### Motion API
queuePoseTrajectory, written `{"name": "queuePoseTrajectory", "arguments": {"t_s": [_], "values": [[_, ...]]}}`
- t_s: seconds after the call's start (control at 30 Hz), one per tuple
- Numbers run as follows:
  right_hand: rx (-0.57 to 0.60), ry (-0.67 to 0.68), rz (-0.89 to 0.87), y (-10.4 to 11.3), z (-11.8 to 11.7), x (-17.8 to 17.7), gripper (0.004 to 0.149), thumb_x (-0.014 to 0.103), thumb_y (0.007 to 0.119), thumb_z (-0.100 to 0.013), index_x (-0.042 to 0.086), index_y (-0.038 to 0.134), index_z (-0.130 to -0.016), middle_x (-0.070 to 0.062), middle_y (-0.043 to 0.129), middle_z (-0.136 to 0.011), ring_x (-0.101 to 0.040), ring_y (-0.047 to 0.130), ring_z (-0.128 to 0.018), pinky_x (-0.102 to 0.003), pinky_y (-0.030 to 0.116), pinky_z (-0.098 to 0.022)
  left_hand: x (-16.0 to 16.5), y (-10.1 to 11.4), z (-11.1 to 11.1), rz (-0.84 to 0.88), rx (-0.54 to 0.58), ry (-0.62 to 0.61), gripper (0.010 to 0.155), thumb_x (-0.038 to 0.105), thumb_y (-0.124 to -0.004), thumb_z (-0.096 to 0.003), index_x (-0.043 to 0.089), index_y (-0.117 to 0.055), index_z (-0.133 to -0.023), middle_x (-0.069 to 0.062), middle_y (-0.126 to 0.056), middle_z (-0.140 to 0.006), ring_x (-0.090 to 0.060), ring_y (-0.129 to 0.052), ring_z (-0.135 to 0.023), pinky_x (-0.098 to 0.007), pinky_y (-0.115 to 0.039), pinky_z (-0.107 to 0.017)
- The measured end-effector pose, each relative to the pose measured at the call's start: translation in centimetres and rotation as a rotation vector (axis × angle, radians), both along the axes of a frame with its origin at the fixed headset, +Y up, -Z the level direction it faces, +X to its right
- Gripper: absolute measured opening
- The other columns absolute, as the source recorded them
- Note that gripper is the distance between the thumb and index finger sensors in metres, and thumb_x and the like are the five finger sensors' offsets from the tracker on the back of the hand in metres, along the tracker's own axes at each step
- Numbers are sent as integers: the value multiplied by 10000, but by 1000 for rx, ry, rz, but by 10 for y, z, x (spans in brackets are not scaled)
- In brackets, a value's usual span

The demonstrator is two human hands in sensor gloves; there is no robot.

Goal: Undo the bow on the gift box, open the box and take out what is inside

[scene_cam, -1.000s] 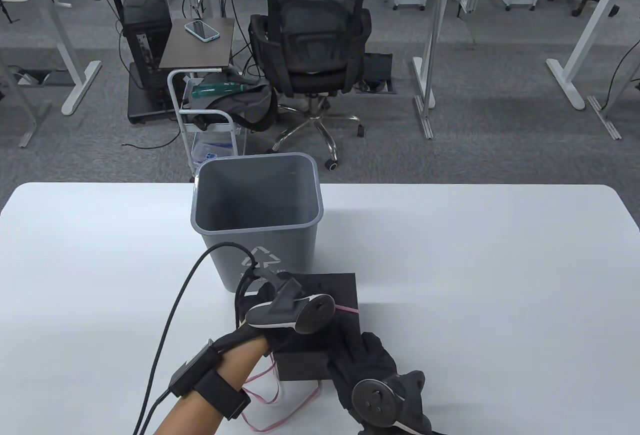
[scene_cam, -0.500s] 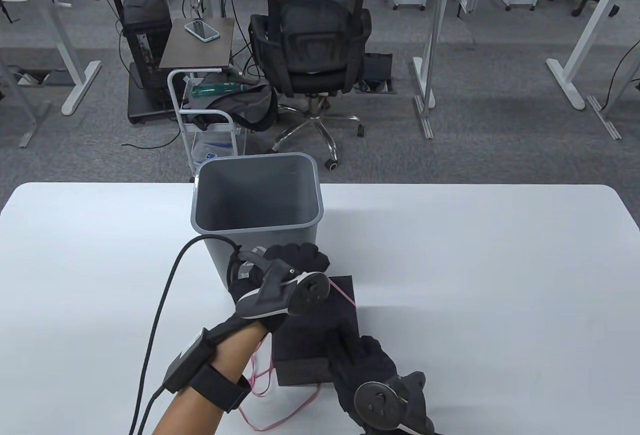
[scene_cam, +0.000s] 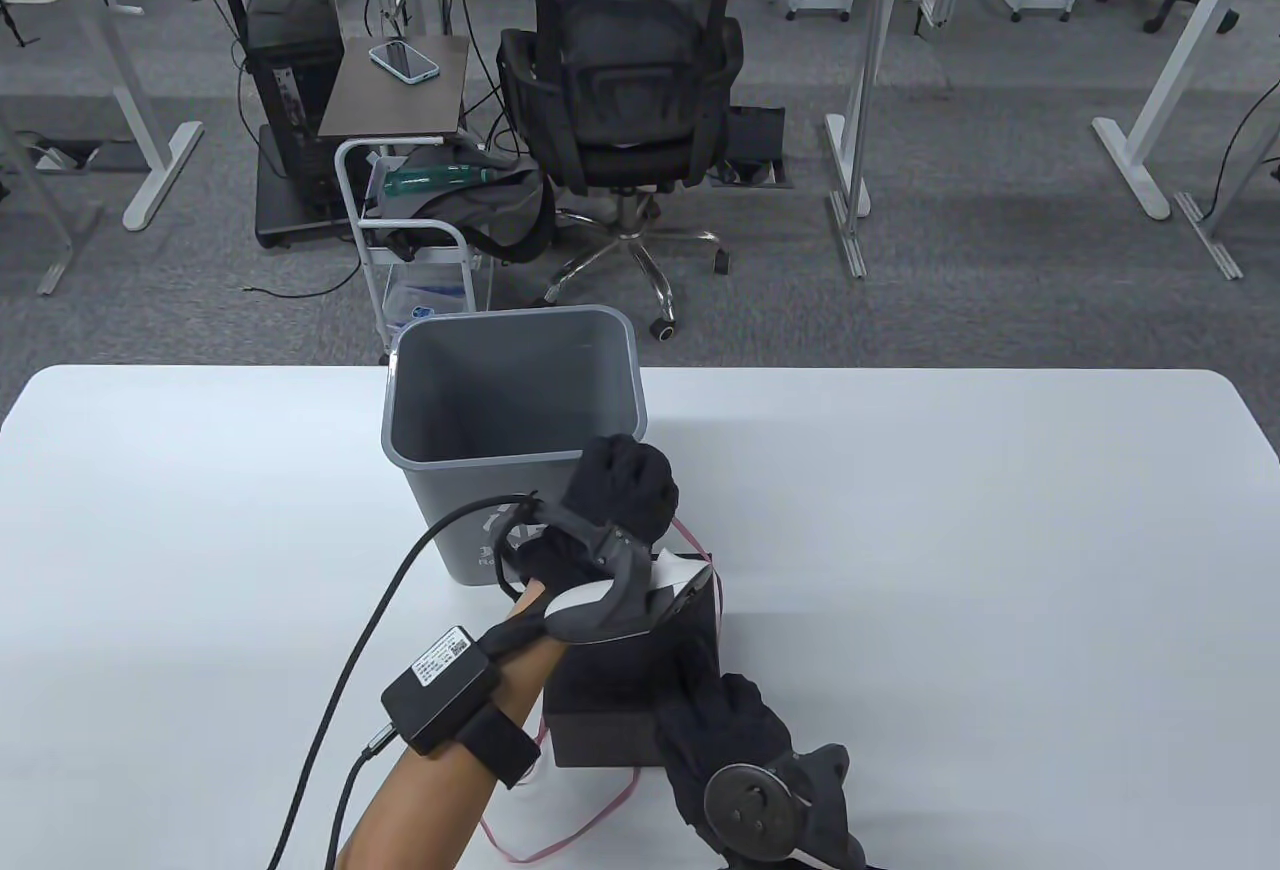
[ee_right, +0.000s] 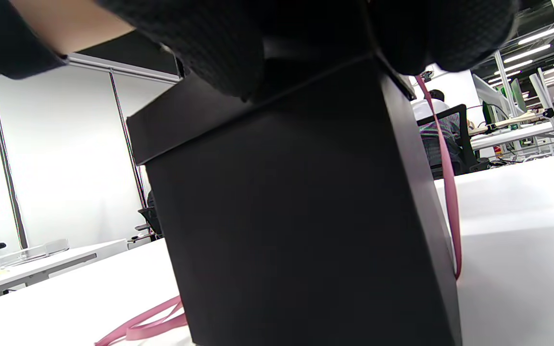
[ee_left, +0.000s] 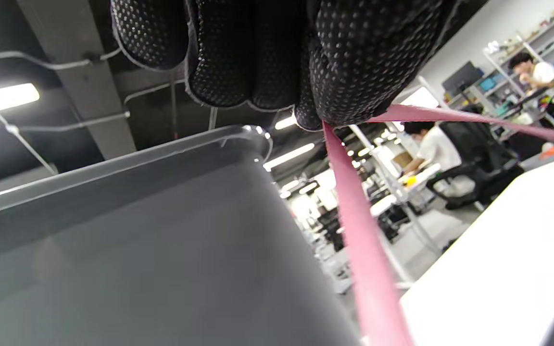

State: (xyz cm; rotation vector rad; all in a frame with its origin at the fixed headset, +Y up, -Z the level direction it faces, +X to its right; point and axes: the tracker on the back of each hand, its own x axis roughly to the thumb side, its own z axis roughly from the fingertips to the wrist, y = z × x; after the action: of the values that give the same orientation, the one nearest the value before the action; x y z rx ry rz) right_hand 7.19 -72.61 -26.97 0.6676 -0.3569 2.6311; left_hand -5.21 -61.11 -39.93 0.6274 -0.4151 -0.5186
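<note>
A black gift box (scene_cam: 610, 710) stands on the white table (scene_cam: 950, 560) near the front edge, lid on (ee_right: 306, 192). A pink ribbon (scene_cam: 560, 835) lies loose at its front and runs up over its far side (scene_cam: 692, 542). My left hand (scene_cam: 620, 490) is raised above the box's far edge, beside the grey bin, with its fingers (ee_left: 354, 62) curled round the taut pink ribbon (ee_left: 363, 240). My right hand (scene_cam: 715, 710) lies on the lid's near right part with its fingers (ee_right: 209, 38) over the lid's top edge.
A grey waste bin (scene_cam: 515, 440) stands on the table right behind the box, touching distance from my left hand. A cable (scene_cam: 350, 670) trails from my left wrist. Beyond the table a person sits on an office chair (scene_cam: 620, 100).
My left hand has risen and moved away from me, from the lid to beside the bin's rim, drawing the pink ribbon up and taut. The right hand has stayed on the lid.
</note>
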Motion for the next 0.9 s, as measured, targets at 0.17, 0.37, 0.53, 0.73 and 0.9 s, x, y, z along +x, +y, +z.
{"name": "queuePoseTrajectory", "arguments": {"t_s": [0.17, 0.37, 0.53, 0.73, 0.9], "values": [[-8, 4, -2, 0, -1, 0, 612, 337, 760, -632, 150, 539, -1172, -158, 453, -1194, -558, 687, -799, -582, 700, -590, -6, -7, -3, -63, 14, 43, 463, 423, -917, -481, 422, -829, -936, 82, -641, -1166, -217, -615, -1116, -480, -582, -851], [-16, 6, -8, -1, -1, 1, 616, 342, 759, -633, 153, 534, -1174, -155, 443, -1198, -559, 681, -801, -581, 699, -591, -6, -3, 5, -36, 10, 13, 500, 479, -876, -488, 425, -783, -977, 63, -606, -1197, -232, -594, -1132, -496, -564, -857], [-18, 9, -18, -1, -2, 3, 614, 343, 757, -633, 159, 533, -1174, -149, 442, -1198, -556, 679, -806, -583, 695, -594, -22, 6, 30, -36, 1, 11, 555, 492, -853, -501, 406, -721, -1033, 37, -671, -1180, -257, -666, -1105, -501, -616, -831], [-12, 13, -16, -2, -3, 3, 611, 349, 751, -634, 163, 532, -1174, -150, 442, -1198, -558, 677, -809, -588, 691, -598, -94, 12, 65, 206, -529, 132, 725, 542, -768, -565, 294, -483, -1184, -61, -629, -1221, -333, -682, -1103, -531, -642, -810], [-3, 11, -7, -2, -3, 2, 611, 354, 747, -636, 162, 531, -1174, -155, 444, -1196, -557, 682, -804, -585, 694, -594, -148, -38, 72, 317, -799, 106, 950, 619, -846, -515, 207, -366, -1224, -155, -495, -1279, -425, -565, -1154, -596, -593, -809]]}}
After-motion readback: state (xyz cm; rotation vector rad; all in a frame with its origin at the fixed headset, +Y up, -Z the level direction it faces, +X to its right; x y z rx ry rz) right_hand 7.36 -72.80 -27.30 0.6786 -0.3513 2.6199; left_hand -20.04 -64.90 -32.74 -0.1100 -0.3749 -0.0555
